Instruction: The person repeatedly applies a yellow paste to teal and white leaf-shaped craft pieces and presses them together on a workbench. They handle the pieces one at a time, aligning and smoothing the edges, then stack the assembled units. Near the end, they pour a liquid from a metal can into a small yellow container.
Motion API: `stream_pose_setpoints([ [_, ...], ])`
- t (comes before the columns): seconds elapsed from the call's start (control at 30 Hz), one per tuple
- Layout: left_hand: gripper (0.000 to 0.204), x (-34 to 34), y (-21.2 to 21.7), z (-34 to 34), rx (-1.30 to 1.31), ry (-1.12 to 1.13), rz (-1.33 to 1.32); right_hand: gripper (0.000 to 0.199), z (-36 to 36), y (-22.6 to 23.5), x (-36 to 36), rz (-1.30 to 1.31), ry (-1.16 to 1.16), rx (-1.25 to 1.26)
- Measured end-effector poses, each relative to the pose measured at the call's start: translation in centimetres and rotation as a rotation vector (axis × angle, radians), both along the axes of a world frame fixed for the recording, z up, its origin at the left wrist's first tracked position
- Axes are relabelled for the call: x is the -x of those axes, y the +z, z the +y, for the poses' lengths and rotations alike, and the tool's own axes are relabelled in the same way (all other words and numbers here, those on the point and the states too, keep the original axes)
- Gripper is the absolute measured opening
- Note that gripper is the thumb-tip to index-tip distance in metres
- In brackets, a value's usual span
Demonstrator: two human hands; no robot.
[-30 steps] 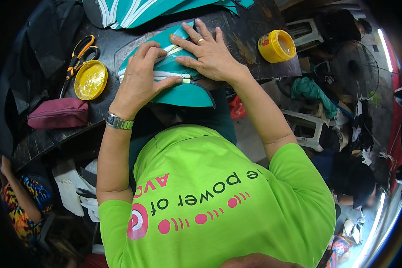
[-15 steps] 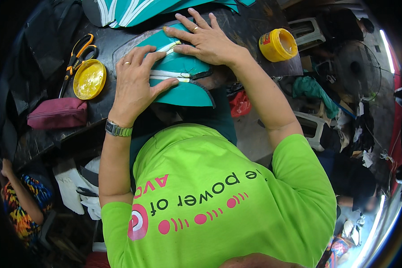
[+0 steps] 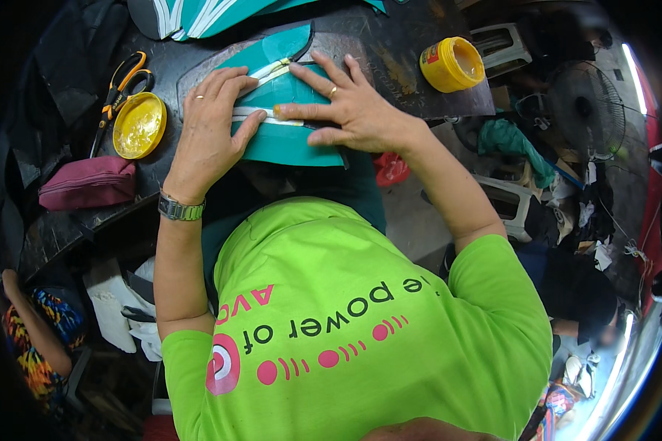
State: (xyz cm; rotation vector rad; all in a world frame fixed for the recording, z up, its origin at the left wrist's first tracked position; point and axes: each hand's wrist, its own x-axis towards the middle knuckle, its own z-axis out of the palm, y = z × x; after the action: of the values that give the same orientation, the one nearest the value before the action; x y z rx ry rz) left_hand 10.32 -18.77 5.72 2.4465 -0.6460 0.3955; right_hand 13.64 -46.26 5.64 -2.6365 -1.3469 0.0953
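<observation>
A teal, panelled fabric piece [image 3: 287, 151] with white strips along its seams and a dark edging lies on the dark table in front of me. On its left side rests my left hand [image 3: 212, 121], fingers stretched over the panel and thumb apart beside the lower white strip. My right hand [image 3: 357, 110] lies spread across the right side, holding nothing. Its index fingertip, smeared with something yellowish, touches the lower strip, while another finger reaches the upper white strip [image 3: 272, 72].
An open yellow tub [image 3: 452, 65] stands at the table's right. Left of my hands lie its yellow lid [image 3: 140, 126], orange-and-black scissors [image 3: 118, 92] and a maroon zip pouch [image 3: 88, 184]. More teal pieces [image 3: 232, 15] lie at the far edge. Another person's arm [image 3: 40, 327] shows at lower left.
My right hand has moved nearer along the piece, from the upper strip to the lower one, uncovering the far panel. My left hand stays on the left side.
</observation>
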Motion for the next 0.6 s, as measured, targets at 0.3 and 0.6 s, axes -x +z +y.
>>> stream_pose_setpoints([
  [0.3, 0.083, 0.5, 2.2, 1.9, 0.018, -0.184, 0.238, 0.043, -6.2, 7.5, 0.8, 0.340, -0.223, -0.776],
  [0.6, 0.076, 0.4, 1.7, 1.4, -0.039, -0.184, 0.212, 0.050, -0.9, 0.9, -0.8, -0.373, -0.180, -0.007],
])
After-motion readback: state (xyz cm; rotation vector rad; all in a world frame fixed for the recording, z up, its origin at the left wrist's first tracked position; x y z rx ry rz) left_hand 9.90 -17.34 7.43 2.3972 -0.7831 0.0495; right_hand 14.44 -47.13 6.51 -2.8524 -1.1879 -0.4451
